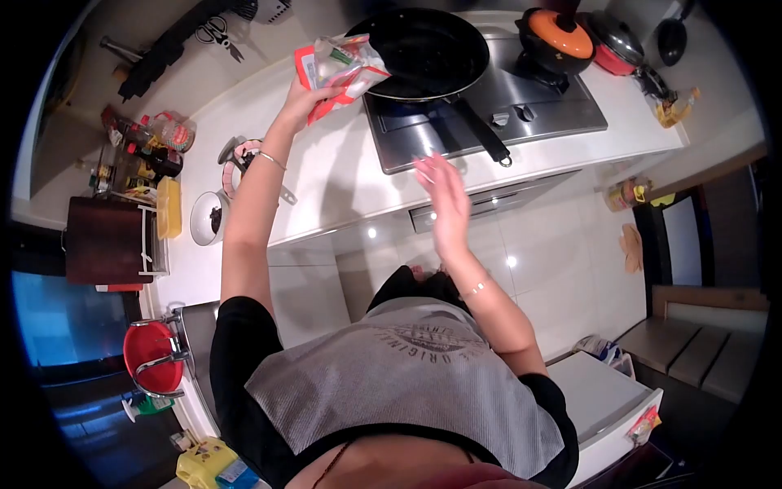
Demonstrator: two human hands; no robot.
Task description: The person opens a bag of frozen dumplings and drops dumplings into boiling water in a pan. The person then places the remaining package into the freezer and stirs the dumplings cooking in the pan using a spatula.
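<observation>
My left hand grips a red and clear plastic packet, tilted at the left rim of a black frying pan. The pan sits on the steel stove, its black handle pointing down and right toward me. What is inside the packet is hard to make out. My right hand is raised in front of the stove's front edge, below the pan handle, with its fingers stretched out and nothing in it.
An orange-lidded pot and a red pot stand at the back right. A white bowl, sauce bottles and a yellow container are on the left. An opened drawer is at lower right.
</observation>
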